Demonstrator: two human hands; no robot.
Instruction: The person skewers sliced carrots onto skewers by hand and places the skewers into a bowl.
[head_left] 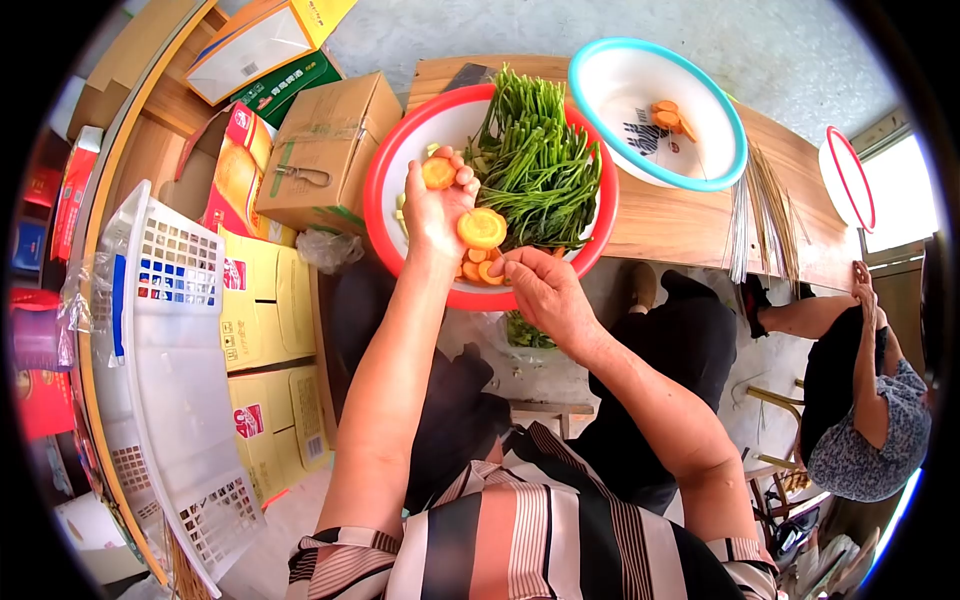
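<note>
My left hand [438,212] is turned palm up over the red-rimmed basin [374,190], its fingers curled around a carrot slice [438,172]. A larger round carrot slice [482,229] is beside the left wrist; what supports it is unclear. My right hand [548,297] is closed in a pinch at the basin's near edge, close to several smaller carrot slices [474,268]. Anything between its fingertips is too small to make out. Long green stems with leaves [535,160] are heaped in the basin.
On the wooden table [650,225] are a blue-rimmed basin [625,85] with several carrot pieces [672,118] and bundles of thin sticks [768,215]. A red-rimmed bowl [845,180] stands at the far right, near another person [868,430]. Cardboard boxes [325,150] and a white plastic basket [175,390] flank my left.
</note>
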